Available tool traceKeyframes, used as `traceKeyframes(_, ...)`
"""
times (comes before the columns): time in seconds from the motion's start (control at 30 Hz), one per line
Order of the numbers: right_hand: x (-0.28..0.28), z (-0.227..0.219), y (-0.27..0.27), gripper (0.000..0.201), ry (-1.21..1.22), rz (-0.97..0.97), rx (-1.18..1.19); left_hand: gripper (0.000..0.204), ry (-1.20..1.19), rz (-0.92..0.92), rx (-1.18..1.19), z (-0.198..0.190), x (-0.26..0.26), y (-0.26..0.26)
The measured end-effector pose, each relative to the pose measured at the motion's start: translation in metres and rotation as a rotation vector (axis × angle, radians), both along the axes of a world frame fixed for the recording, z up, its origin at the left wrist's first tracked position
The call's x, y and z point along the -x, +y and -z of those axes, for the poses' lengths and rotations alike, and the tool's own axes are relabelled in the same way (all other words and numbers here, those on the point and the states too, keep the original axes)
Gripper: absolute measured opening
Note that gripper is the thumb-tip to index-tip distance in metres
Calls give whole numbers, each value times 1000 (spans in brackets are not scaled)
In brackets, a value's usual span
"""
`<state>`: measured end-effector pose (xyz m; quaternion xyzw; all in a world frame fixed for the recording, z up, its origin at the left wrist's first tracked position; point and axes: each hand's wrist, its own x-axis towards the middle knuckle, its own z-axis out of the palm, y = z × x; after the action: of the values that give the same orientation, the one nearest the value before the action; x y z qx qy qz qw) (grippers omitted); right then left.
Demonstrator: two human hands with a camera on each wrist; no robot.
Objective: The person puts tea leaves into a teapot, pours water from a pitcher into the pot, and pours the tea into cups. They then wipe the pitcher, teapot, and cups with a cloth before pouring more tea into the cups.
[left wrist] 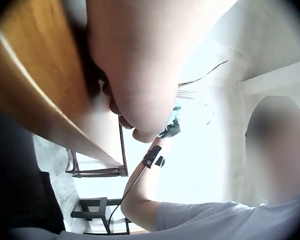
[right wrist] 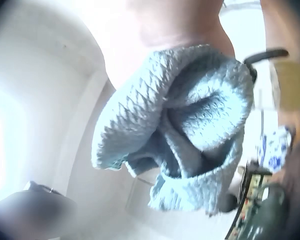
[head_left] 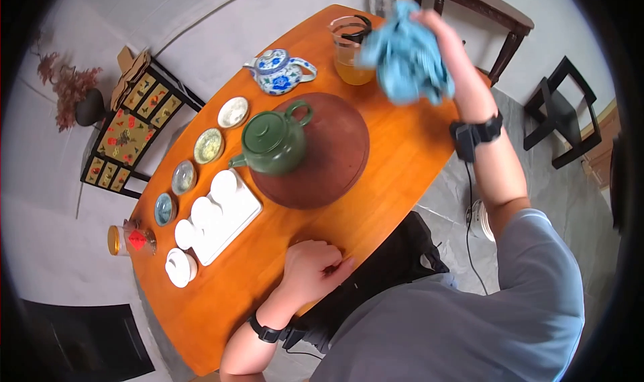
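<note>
My right hand (head_left: 439,33) grips a crumpled light-blue cloth (head_left: 410,56), raised over the far right of the table and blurred. In the right wrist view the textured folds of the cloth (right wrist: 205,112) hang from the hand and hide most of its fingers. Close beside it stands a glass pitcher (head_left: 353,72) of yellow liquid with a dark handle. My left hand (head_left: 312,268) rests at the table's near edge, fingers loosely curled and holding nothing. Before it, a green teapot (head_left: 272,144) sits on a round brown mat (head_left: 339,150).
A blue-and-white teapot (head_left: 278,76) stands behind the mat. Several small bowls (head_left: 208,146) line the table's left side. Near them are a white tray (head_left: 231,231) bearing white cups and a lidded white cup (head_left: 180,268). A black chair (head_left: 567,117) stands to the right.
</note>
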<state>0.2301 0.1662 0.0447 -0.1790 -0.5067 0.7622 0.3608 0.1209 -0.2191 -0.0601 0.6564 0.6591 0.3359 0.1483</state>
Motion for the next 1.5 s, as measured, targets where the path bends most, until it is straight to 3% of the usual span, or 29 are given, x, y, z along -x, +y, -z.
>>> traceKeyframes(0.07,5,15,72,31,165,277,-107,39,-32,-26,4,-3,-1,2)
traceKeyframes(0.13,32,0,58,24,478,428,-64,40,-22,-21,22,-6,0,3)
traceKeyframes(0.17,50,58,148,26,366,491,-223,42,-24,-26,23,-7,-1,4)
traceKeyframes(0.2,57,54,138,26,81,704,-312,42,-11,-21,36,-10,-2,7)
traceKeyframes(0.3,95,84,153,24,228,165,-34,26,-132,-88,179,-29,-14,21)
traceKeyframes(0.37,102,99,137,30,252,65,152,9,-329,-159,248,-53,-24,47)
traceKeyframes(0.43,102,104,136,34,285,-39,211,30,-352,-69,253,-70,-25,81)
traceKeyframes(0.5,98,111,133,39,318,-139,261,38,-578,-89,169,-83,-35,126)
traceKeyframes(0.57,95,113,133,45,417,-224,408,43,-613,-116,57,-81,-29,181)
traceKeyframes(0.63,99,121,140,41,406,-224,457,46,-688,-303,-38,-68,-25,242)
traceKeyframes(0.7,97,110,125,40,312,-126,456,51,-571,-491,-208,-33,-9,302)
traceKeyframes(0.73,98,108,121,40,316,-127,459,51,-566,-492,-206,-33,-9,319)
traceKeyframes(0.8,99,105,113,37,341,-123,504,37,-871,-451,-327,-35,-10,343)
traceKeyframes(0.87,102,106,108,34,384,-191,471,27,-932,-435,-377,-27,-3,358)
traceKeyframes(1.03,102,105,94,35,352,-229,334,20,-1066,-499,-476,-31,-2,359)
traceKeyframes(1.1,103,113,87,38,61,-241,-172,23,-1037,-529,-478,-29,4,356)
traceKeyframes(1.3,112,115,76,38,7,-277,-91,34,-960,-597,-441,-30,14,347)
traceKeyframes(1.37,126,124,76,33,112,-122,-108,35,-951,-620,-438,-31,15,344)
traceKeyframes(1.5,130,122,77,30,208,13,-129,38,-929,-627,-418,-31,16,334)
